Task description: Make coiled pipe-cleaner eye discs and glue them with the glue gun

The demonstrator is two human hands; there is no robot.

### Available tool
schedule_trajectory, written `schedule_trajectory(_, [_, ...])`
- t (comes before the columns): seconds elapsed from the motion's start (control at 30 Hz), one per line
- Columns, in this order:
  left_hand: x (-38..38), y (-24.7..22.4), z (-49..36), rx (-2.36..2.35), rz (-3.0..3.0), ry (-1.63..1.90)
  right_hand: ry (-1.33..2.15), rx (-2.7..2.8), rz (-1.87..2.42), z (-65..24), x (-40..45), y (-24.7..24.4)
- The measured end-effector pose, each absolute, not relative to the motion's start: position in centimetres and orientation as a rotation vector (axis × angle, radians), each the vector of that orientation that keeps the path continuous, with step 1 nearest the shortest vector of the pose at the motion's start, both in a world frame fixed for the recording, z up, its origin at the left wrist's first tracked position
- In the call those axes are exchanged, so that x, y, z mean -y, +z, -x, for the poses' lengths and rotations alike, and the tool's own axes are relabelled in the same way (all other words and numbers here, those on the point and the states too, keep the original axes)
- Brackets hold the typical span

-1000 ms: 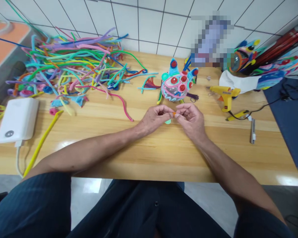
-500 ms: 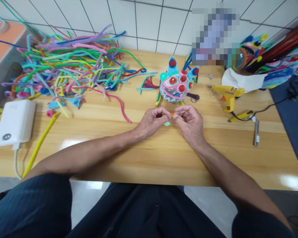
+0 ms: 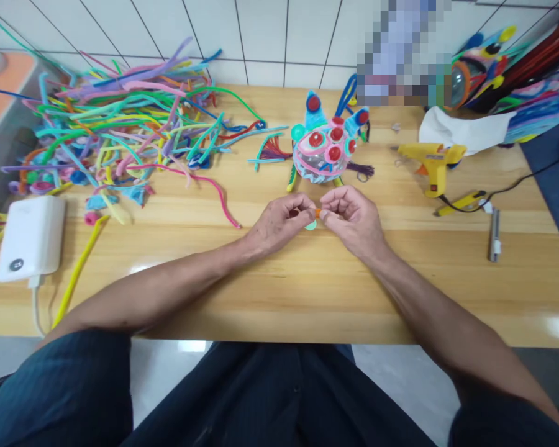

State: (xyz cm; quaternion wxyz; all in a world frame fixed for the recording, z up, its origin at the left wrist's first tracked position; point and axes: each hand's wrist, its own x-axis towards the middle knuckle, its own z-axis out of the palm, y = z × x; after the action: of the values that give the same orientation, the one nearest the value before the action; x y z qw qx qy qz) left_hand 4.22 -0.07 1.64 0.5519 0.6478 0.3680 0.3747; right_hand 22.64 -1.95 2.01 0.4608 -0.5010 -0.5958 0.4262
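Observation:
Between my two hands is a small orange piece [image 3: 318,213], pinched from both sides. My left hand [image 3: 282,221] closes thumb and fingers on its left end. The right end is in the thumb and fingertips of my right hand [image 3: 354,220]. A pale green round piece [image 3: 311,225] shows just under the left fingertips; whether it is joined to the orange one I cannot tell. Right behind the hands stands a colourful pipe-cleaner figure [image 3: 323,152] with red round spots, blue horns and a pink-rimmed body.
A heap of pipe cleaners [image 3: 135,112] covers the back left, with a white power bank [image 3: 31,239] before it. At the right lie a yellow glue gun [image 3: 435,162], a yellow cutter [image 3: 461,203] and a grey metal tool [image 3: 494,236]. White tiles rise behind.
The camera view has shifted slightly. More of the orange piece shows between my fingertips, which have moved a little apart. Both hands still hold it.

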Motion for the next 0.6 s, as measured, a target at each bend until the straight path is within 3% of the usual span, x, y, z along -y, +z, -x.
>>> schedule_trajectory(0.33, [-0.5,1.6,-3.9,-0.942,-1.574,0.923,1.143,1.547,1.304,-24.0,0.5,1.6])
schedule_trajectory(0.6, [-0.5,3.5,-3.9,-1.021,-1.642,1.017,0.763,1.958,1.498,-27.3,-1.0,3.5])
